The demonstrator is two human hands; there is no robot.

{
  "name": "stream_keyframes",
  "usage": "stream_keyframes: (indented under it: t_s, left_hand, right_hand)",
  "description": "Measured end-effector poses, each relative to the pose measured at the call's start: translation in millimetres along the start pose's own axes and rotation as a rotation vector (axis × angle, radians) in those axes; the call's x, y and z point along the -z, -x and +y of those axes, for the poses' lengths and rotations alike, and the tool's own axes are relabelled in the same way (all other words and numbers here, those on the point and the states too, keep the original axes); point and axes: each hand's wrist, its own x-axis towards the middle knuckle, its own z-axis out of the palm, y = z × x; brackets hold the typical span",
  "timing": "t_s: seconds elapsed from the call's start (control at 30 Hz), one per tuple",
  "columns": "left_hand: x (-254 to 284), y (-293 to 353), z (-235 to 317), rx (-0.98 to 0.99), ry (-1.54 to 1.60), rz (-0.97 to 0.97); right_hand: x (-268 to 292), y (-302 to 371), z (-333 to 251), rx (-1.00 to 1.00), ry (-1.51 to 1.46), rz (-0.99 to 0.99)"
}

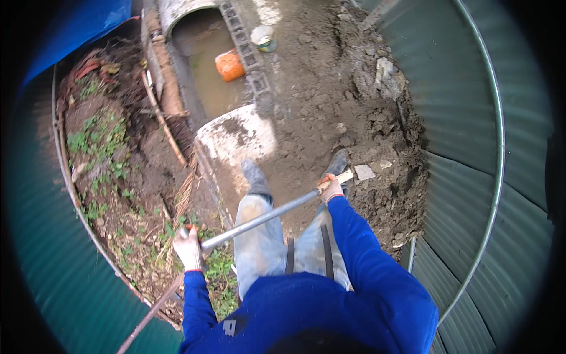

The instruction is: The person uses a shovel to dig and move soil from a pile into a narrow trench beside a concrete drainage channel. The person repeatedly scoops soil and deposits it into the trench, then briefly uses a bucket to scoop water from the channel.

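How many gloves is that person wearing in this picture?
2. One white-and-orange glove is on the left hand, by the left end of the long grey metal pole; the other glove is on the right hand, holding the pole near its right end.

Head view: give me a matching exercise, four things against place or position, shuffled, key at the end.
Things
1. metal pole
2. orange container
3. pail
4. blue tarp

Places
A. beside the row of hollow blocks
B. at the picture's upper left
C. between the left hand and right hand
D. in murky water

Pairs: 1-C, 2-D, 3-A, 4-B
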Motion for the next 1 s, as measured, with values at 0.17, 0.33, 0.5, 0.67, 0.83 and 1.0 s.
stream_keyframes:
  t_s: [0.17,0.33,0.5,0.67,0.83,1.0]
  left_hand:
    - [102.0,19.8,-10.3,0.085,0.342,-0.05]
    - [178.3,45.5,-69.3,-0.034,0.109,0.079]
    - [226.5,79.2,-138.2,0.081,0.204,0.164]
    - [257.7,154.2,-219.1,0.17,0.278,0.266]
    - [267.9,218.5,-301.7,0.294,0.364,0.322]
    - [277.9,237.1,-383.5,0.305,0.299,0.357]
  right_hand:
    - [18.5,66.6,61.2,0.052,0.092,-0.022]
    - [33.8,103.7,122.5,-0.13,0.159,-0.12]
    - [62.4,130.3,178.4,-0.25,0.153,-0.074]
    - [101.1,159.2,219.1,-0.219,0.273,-0.082]
    - [131.4,180.2,242.6,-0.167,0.425,-0.058]
    - [139.0,181.5,283.2,-0.172,0.521,-0.119]
